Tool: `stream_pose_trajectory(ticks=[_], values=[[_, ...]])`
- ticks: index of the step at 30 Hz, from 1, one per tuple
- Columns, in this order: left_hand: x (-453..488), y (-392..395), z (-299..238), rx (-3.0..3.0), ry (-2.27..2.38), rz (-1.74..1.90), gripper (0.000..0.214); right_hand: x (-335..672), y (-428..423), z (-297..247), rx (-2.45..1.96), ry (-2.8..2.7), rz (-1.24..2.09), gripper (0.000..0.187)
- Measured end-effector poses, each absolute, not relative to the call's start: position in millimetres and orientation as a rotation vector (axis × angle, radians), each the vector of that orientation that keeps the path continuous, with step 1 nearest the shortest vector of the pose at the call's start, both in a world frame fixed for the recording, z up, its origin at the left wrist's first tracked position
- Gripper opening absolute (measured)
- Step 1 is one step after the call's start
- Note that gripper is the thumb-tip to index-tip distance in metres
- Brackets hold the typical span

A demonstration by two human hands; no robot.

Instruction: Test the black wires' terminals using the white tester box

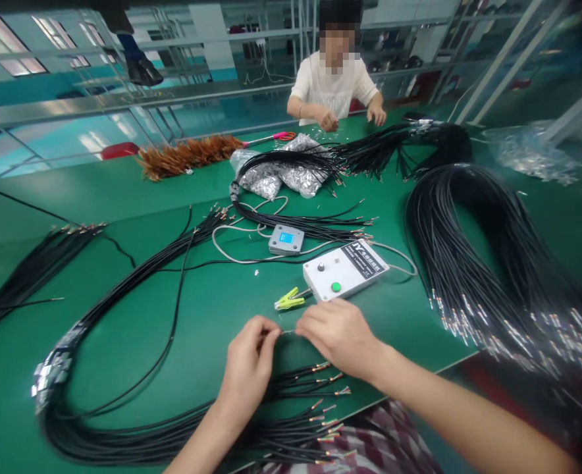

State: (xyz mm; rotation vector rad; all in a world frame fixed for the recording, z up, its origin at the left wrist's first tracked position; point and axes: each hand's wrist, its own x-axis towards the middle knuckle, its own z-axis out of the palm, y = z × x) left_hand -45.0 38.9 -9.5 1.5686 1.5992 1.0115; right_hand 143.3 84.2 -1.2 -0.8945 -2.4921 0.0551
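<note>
My left hand and my right hand meet low in the middle of the view over the green table. Both pinch the ends of a thin wire piece stretched between their fingertips. Just beyond them lies a yellow-green clip wired to a white tester box with a green button. Under my wrists fans a bundle of black cables with copper terminals.
A small grey meter sits behind the box. Big black cable bundles lie at right and left. Silver foil bags and a brown feather duster lie farther back. A person in white works at the far side.
</note>
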Motion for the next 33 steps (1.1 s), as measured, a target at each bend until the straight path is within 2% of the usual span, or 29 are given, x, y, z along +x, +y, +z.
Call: stream_pose_trajectory(ticks=[2, 5, 9, 15, 33], values=[[-53, 47, -13, 1.415, 1.604, 1.023, 0.019, 141, 98, 7, -0.984, -2.535, -0.005, 0.011], [-58, 58, -15, 1.248, 1.569, 1.057, 0.023, 132, 123, 16, -1.065, -2.728, -0.053, 0.012], [-56, 68, -16, 1.211, 1.558, 1.093, 0.026, 120, 141, 17, -1.077, -2.923, -0.043, 0.003], [-53, 75, -23, 1.242, 1.631, 1.094, 0.023, 118, 140, 12, -1.009, -2.99, -0.129, 0.016], [-38, 75, -26, 1.342, 1.84, 1.108, 0.015, 120, 140, 13, -1.012, -2.936, -0.051, 0.013]])
